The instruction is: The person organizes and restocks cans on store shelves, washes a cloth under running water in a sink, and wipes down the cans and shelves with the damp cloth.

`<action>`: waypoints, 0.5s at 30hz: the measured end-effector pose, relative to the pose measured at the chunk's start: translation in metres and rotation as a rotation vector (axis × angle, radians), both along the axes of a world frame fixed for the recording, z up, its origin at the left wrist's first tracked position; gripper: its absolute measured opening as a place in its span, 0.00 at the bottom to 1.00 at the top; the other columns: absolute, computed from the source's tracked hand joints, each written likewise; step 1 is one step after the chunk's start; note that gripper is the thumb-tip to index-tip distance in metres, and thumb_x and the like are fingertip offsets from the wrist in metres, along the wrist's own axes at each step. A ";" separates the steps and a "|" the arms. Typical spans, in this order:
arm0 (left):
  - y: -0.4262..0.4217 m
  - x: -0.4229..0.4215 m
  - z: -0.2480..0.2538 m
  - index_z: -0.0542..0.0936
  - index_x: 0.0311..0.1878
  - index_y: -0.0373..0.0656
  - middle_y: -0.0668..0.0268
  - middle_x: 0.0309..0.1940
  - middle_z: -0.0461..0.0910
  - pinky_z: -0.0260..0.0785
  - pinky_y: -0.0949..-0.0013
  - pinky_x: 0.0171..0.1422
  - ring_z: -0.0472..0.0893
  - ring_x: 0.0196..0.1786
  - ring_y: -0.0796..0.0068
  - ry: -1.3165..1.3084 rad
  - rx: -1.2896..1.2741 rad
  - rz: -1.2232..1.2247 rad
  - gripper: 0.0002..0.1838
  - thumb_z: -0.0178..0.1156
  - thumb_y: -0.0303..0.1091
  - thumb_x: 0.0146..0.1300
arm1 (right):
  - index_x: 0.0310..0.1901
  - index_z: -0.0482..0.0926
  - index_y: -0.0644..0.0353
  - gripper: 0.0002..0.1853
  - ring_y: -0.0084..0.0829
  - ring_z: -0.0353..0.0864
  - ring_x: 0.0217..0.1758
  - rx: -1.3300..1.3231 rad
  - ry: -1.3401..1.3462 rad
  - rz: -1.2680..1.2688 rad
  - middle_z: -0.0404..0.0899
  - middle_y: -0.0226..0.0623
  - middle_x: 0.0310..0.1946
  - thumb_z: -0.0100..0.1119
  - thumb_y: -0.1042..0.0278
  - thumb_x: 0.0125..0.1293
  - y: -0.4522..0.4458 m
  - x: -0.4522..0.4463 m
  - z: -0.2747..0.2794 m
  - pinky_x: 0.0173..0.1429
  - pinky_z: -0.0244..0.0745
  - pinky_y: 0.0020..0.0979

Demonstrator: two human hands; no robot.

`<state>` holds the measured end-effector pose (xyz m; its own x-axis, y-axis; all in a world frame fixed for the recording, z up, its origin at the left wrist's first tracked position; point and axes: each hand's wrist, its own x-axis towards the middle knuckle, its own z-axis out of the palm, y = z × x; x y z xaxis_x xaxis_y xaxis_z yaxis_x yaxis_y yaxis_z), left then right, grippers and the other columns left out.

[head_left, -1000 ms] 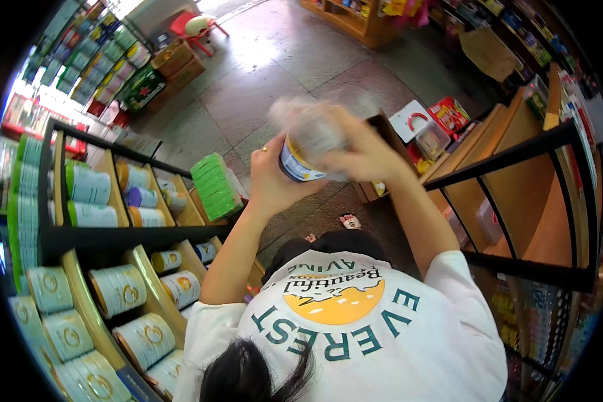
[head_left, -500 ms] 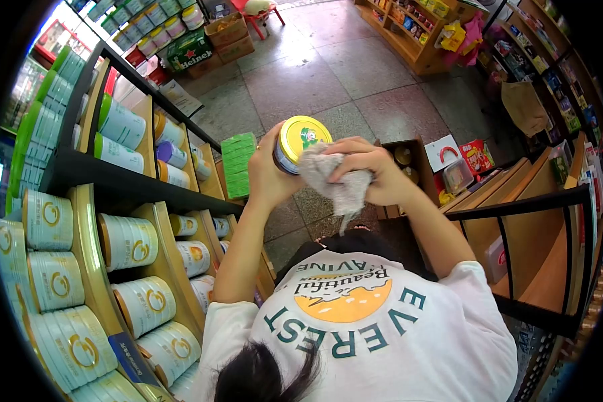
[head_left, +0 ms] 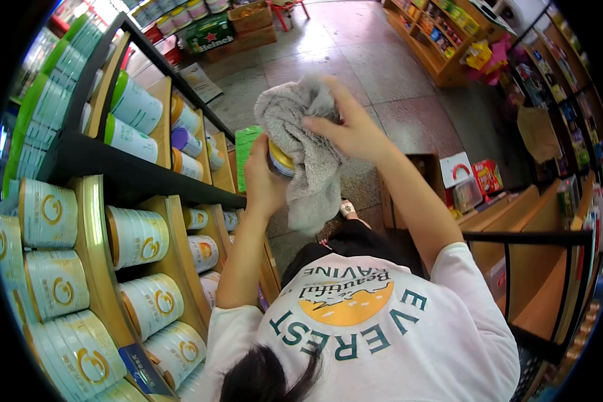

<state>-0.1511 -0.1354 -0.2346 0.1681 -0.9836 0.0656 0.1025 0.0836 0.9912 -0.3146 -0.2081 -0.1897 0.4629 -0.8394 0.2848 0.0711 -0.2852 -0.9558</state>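
Observation:
My left hand [head_left: 264,182] is closed around the side of a tin [head_left: 281,159] with a yellow lid. A grey cloth [head_left: 301,134] drapes over the tin and covers most of its lid; only the near part of the rim and side shows. My right hand [head_left: 348,124] grips the cloth from above, thumb toward the tin, and the loose end hangs down between my forearms. Both hands are in front of my chest, above the floor.
Shelves of white tins [head_left: 137,236] stand close on my left, with green-lidded tins [head_left: 135,104] above. A green package [head_left: 248,151] lies beyond my left hand. On the right are a cardboard box [head_left: 422,171] and a wooden rack [head_left: 536,208]. A Heineken carton [head_left: 210,37] sits farther off.
The cloth has spread from the tin's side across its lid, hiding the lid's picture. My right hand has moved up and away from me. The tin is still in my left hand.

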 end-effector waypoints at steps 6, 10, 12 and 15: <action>-0.019 0.030 0.001 0.68 0.53 0.37 0.51 0.44 0.75 0.68 0.58 0.51 0.75 0.48 0.50 -0.834 -0.104 0.371 0.38 0.70 0.30 0.32 | 0.56 0.66 0.58 0.31 0.55 0.67 0.56 -0.575 0.293 -0.148 0.62 0.56 0.55 0.64 0.56 0.52 -0.014 0.072 -0.015 0.57 0.65 0.44; -0.039 0.050 0.018 0.67 0.55 0.39 0.52 0.46 0.75 0.68 0.59 0.53 0.75 0.50 0.52 -0.967 -0.120 0.416 0.42 0.72 0.33 0.30 | 0.57 0.66 0.54 0.28 0.50 0.69 0.55 -0.449 0.190 -0.068 0.64 0.55 0.54 0.62 0.60 0.55 -0.077 0.101 -0.024 0.55 0.67 0.42; -0.051 0.054 0.024 0.68 0.55 0.41 0.55 0.47 0.75 0.68 0.62 0.54 0.75 0.51 0.57 -0.910 -0.147 0.371 0.44 0.75 0.35 0.28 | 0.57 0.66 0.56 0.26 0.37 0.70 0.54 -0.129 0.124 0.069 0.67 0.48 0.52 0.60 0.61 0.58 -0.129 0.114 -0.037 0.54 0.68 0.35; -0.075 0.057 0.019 0.63 0.57 0.37 0.58 0.47 0.73 0.67 0.66 0.56 0.75 0.52 0.66 -0.401 -0.257 0.511 0.45 0.76 0.35 0.34 | 0.57 0.66 0.59 0.24 0.28 0.68 0.53 0.296 -0.157 0.215 0.69 0.41 0.52 0.57 0.60 0.62 -0.199 0.133 -0.081 0.54 0.67 0.29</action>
